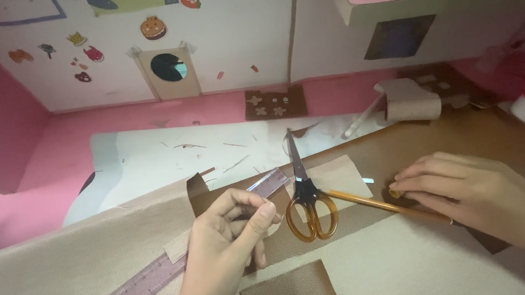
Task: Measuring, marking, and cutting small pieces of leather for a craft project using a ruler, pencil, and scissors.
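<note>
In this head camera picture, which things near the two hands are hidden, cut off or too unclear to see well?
Head view:
- Transparent purple plastic ruler: its middle is hidden under the left hand; its lower end is cut off by the bottom edge.
- Yellow pencil: its far end is covered by the right hand.
- Orange-handled scissors: fully visible.
- Ruler markings: too small to make out.
</note>
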